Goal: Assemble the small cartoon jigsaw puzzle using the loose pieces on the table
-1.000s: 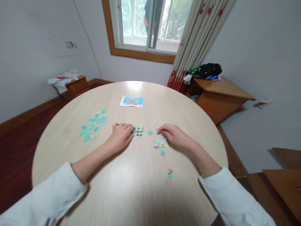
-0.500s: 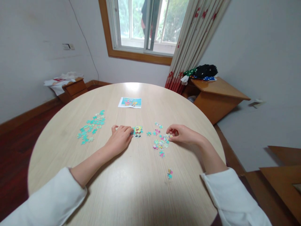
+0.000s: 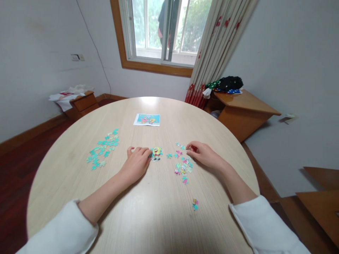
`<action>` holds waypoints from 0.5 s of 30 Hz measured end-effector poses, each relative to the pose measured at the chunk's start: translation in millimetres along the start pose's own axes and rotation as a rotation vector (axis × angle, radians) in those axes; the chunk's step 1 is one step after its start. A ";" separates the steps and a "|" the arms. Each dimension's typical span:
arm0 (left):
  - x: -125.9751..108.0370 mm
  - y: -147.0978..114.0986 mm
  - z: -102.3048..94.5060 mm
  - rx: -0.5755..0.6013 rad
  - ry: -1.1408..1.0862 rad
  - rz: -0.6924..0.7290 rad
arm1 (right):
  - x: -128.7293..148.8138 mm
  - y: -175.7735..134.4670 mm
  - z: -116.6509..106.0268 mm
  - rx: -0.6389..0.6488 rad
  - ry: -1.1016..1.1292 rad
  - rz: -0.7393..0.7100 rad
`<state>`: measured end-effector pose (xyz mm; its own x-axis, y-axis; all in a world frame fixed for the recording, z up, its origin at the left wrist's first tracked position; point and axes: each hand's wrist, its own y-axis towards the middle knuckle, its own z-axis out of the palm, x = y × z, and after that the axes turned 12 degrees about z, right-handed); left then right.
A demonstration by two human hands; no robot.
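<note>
My left hand (image 3: 137, 161) rests palm down on the table, its fingertips closed at the left edge of a small joined block of jigsaw puzzle pieces (image 3: 157, 152) with a yellow cartoon figure. The thumb is mostly hidden. To the right, my right hand (image 3: 202, 153) hovers beside a loose heap of puzzle pieces (image 3: 183, 169) in pink, teal and yellow. Its fingers are curled, with a gap to the thumb and nothing visible between. A single teal piece (image 3: 169, 156) lies between the block and the heap.
Many teal pieces (image 3: 102, 151) lie spread at the left of the round wooden table (image 3: 137, 218). A picture sheet (image 3: 147, 120) lies toward the far edge. A small joined cluster (image 3: 195, 204) sits near the front right. Beyond stand a window and a cabinet (image 3: 246, 109).
My right hand has drawn slightly back from the heap toward its upper side, and its fingers have parted. My left hand stays at the joined block. The view has tilted slightly.
</note>
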<state>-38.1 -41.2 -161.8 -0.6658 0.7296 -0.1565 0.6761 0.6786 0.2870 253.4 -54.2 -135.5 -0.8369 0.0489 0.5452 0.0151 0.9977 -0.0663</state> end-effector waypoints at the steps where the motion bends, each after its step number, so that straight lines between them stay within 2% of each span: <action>1: 0.1 -0.2 0.2 0.001 -0.002 -0.002 | -0.3 1.8 3.0 -0.048 -0.001 -0.010; 5: 0.1 -0.1 0.0 -0.005 -0.008 -0.013 | -4.1 9.3 16.2 -0.150 -0.025 -0.090; 10: 0.3 0.2 0.9 -0.026 -0.017 -0.020 | -7.5 14.8 27.3 -0.155 -0.108 -0.135; 15: 0.6 -0.5 1.7 -0.036 -0.031 -0.028 | -5.1 14.9 27.1 -0.141 -0.107 -0.104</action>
<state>-38.3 -41.0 -163.7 -0.6738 0.7129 -0.1943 0.6451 0.6958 0.3159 243.1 -40.9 -162.0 -0.8912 -0.0529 0.4504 -0.0047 0.9942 0.1073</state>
